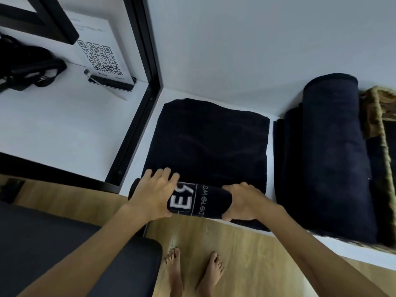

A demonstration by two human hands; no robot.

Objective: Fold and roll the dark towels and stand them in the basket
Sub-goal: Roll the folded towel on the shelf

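Both hands, left hand (155, 195) and right hand (242, 202), curl round the near rolled end of the dark towel (205, 144) on the white shelf (137, 168), mid-roll; next, I'd say, push it farther, keeping it tight.

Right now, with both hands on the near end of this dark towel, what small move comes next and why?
Probably keep rolling away from you. The left hand and right hand grip a short roll at the near edge, while most of the folded towel lies flat beyond it. A finished roll lies beside the basket.
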